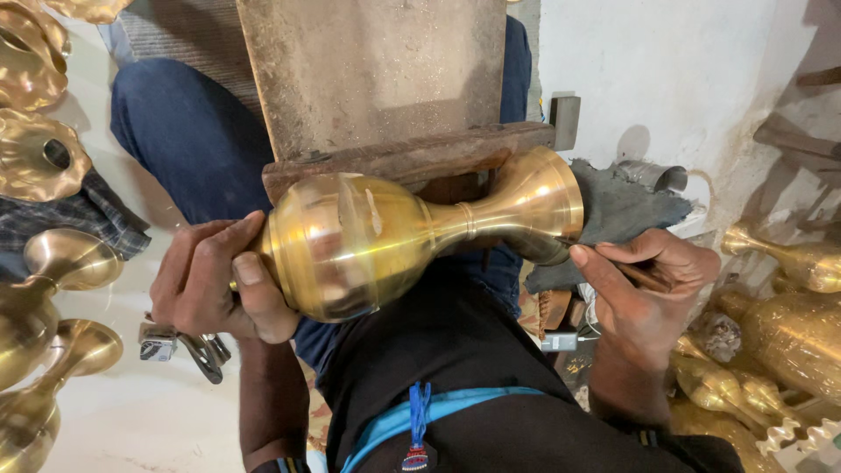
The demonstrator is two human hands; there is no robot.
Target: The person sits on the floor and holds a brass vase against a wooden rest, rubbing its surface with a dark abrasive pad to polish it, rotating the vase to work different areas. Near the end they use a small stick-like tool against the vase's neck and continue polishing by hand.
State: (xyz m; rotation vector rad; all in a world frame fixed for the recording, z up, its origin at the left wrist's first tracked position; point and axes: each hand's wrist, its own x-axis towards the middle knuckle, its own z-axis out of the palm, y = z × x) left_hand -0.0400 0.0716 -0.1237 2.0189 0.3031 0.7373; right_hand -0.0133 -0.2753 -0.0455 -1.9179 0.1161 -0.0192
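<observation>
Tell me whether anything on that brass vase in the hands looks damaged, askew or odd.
Nothing clearly damaged. The brass vase lies on its side against a wooden block, left hand at its base and right hand at the flared mouth beside a grey cloth. Pale streaks on its belly look like reflections, not dents.

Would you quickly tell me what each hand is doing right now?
Left hand: closed around the wide end of the brass vase.
Right hand: closed on a thin tool at the vase's mouth.
</observation>
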